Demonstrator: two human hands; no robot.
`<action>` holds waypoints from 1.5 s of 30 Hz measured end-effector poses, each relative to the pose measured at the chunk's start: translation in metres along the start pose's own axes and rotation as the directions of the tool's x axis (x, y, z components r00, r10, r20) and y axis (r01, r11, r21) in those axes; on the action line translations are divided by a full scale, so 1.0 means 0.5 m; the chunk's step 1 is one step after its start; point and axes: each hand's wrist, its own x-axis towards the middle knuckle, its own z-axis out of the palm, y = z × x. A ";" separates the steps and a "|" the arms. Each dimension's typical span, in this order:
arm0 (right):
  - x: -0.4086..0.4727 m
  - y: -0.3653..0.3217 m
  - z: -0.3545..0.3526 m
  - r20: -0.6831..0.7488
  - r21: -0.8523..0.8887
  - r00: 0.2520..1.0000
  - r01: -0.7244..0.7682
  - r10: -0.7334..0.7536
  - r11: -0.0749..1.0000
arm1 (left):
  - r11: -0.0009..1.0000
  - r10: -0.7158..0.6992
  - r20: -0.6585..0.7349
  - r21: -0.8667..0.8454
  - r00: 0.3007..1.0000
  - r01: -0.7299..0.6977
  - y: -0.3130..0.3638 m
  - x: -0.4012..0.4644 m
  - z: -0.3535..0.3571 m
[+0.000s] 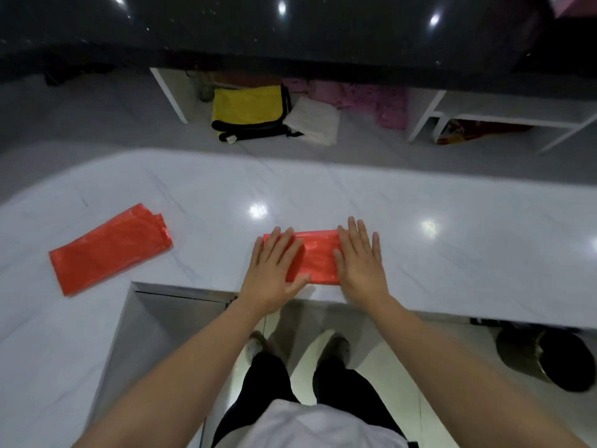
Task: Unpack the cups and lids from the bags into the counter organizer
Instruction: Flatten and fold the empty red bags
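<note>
Flat red bag (109, 250): lies empty and flattened on the left part of the white table (452, 227), set at a slant, its open end toward the far side. Well apart from both hands.

Left hand (274, 273): palm down, fingers spread and straight, grip wide and holding nothing; it presses flat on the left end of the folded red bag (318, 257).

Folded red bag: a compact rectangle at the near edge of the table, centre of the scene, lying flat between and beneath the two hands. Its middle strip shows uncovered.

Right hand (360, 263): palm down, fingers extended, grip wide, closed on nothing; it rests on the right end of the folded red bag, just beside the table's near edge.

Far side, on the floor beyond the table: a yellow bag with black trim (248, 113), a white folded sheet (315, 121) touching its right side, pink material (371, 101) behind, and a white frame (504, 116) at far right.

Near right, on the floor below the table's edge: a dark round bin (546, 360).
</note>
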 end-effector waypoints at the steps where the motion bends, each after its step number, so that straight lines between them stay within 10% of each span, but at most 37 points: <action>1: -0.023 -0.004 0.002 -0.012 0.001 0.997 0.073 -0.073 0.997 | 0.997 0.056 0.039 0.055 0.998 -0.058 -0.003 -0.017 0.003; 9: -0.107 -0.022 0.012 0.192 -0.196 0.915 0.389 -0.354 0.900 | 0.964 0.129 0.165 0.209 0.978 -0.163 -0.025 -0.123 -0.021; 15: -0.078 -0.121 0.009 0.285 -0.190 0.844 0.514 -0.454 0.837 | 0.991 -0.013 0.023 0.135 1.000 0.010 -0.067 -0.201 -0.115; 28: 0.115 -0.596 0.007 0.098 -0.184 0.753 0.657 -0.651 0.731 | 0.938 -0.204 -0.310 0.209 0.929 0.276 -0.410 -0.335 -0.328; 32: 0.164 -0.717 0.072 0.190 -0.191 0.749 0.662 -0.634 0.725 | 0.910 -0.305 -0.263 0.204 0.915 0.362 -0.537 -0.377 -0.330; 36: 0.186 -0.768 0.136 0.380 -0.222 0.762 0.625 -0.524 0.748 | 0.853 -0.507 0.176 0.244 0.844 0.462 -0.602 -0.393 -0.301; 42: 0.191 -0.812 0.140 0.151 -0.174 0.834 0.550 -0.530 0.816 | 0.839 -0.497 -0.199 0.137 0.845 0.526 -0.585 -0.321 -0.305; 45: 0.222 -0.862 0.145 0.161 -0.122 0.864 0.497 -0.477 0.859 | 0.770 -0.624 -0.151 0.043 0.766 0.636 -0.597 -0.261 -0.287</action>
